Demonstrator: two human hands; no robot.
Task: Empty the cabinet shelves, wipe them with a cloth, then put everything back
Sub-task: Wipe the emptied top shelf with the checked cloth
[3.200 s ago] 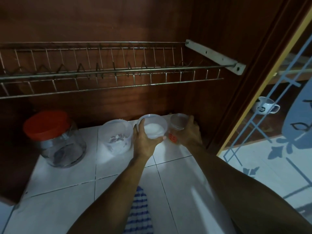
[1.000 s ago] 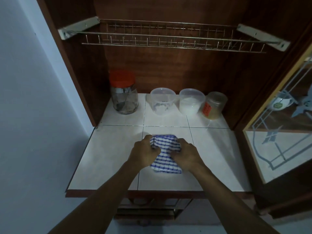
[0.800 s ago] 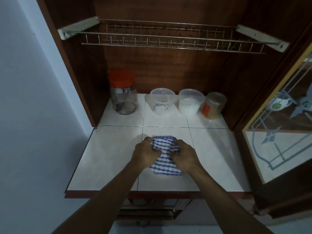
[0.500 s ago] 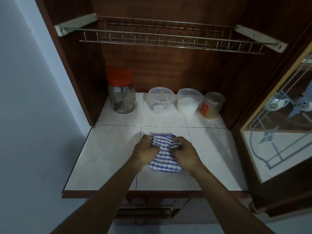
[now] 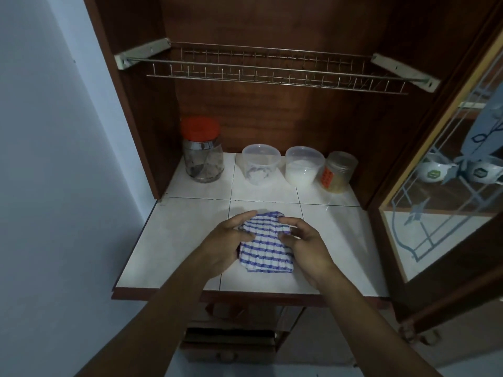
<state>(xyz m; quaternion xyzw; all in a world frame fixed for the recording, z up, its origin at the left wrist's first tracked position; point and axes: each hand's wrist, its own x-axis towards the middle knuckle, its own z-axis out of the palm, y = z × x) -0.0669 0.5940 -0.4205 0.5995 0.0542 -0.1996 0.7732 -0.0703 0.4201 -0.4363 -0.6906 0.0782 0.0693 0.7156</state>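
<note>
A blue-and-white striped cloth (image 5: 265,250) lies folded on the white tiled shelf (image 5: 174,240) near its front. My left hand (image 5: 226,244) grips the cloth's left edge and my right hand (image 5: 304,244) holds its right edge, fingers curled on the fabric. At the back of the shelf stand a glass jar with a red lid (image 5: 202,151), a clear plastic tub (image 5: 260,164), a second tub with white powder (image 5: 303,165) and a small amber jar with an orange label (image 5: 339,171).
A bare wire rack (image 5: 272,74) spans the cabinet above the jars. The glass cabinet door (image 5: 441,213) stands open at the right, with white cups (image 5: 432,171) behind its glass. A pale wall is at the left. A drawer (image 5: 228,346) sits below the shelf.
Earlier both hands were setting the tubs at the back of the shelf. Since then they have come to the cloth at the front, and their fingers have loosened slightly on its top edge.
</note>
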